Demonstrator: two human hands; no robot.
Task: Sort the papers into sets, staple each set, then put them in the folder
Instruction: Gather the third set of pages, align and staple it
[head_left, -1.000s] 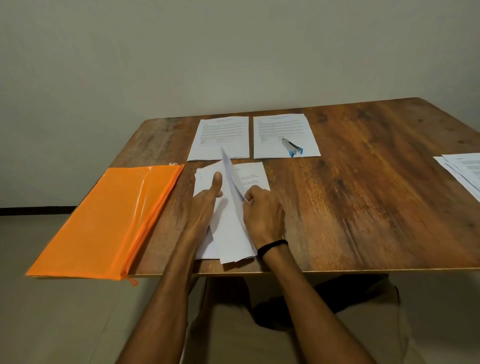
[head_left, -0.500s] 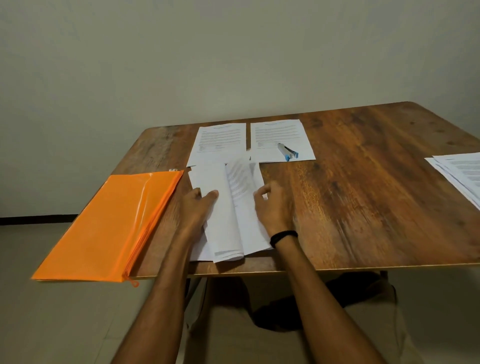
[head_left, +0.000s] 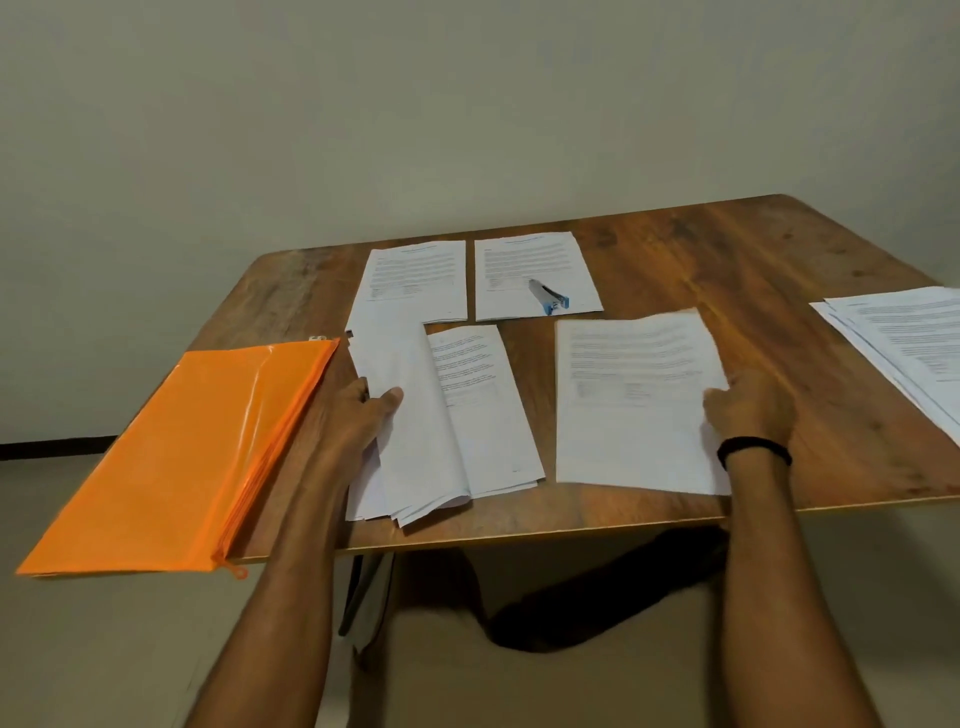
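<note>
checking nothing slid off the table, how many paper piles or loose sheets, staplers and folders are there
papers: 5 (back left sheet, back right sheet, near left pile, near right sheet, right edge pile)
stapler: 1
orange folder: 1
total: 7

Plain indoor room set up for desk work; home or small office, cannot tell which. Wooden tabletop (head_left: 727, 270) with worn grain, close to a bare off-white wall (head_left: 467, 104). Pale floor (head_left: 78, 649) below, dark skirting strip (head_left: 52, 448) at the wall foot. Paperwork all over: two far piles (head_left: 415, 275) of printed pages, stack of sheets (head_left: 467, 415) near the front edge, single sheet (head_left: 634, 400) beside it. Small blue stapler (head_left: 549, 297) on one pile. Orange zip folder (head_left: 182, 452) overhangs the left edge
</note>
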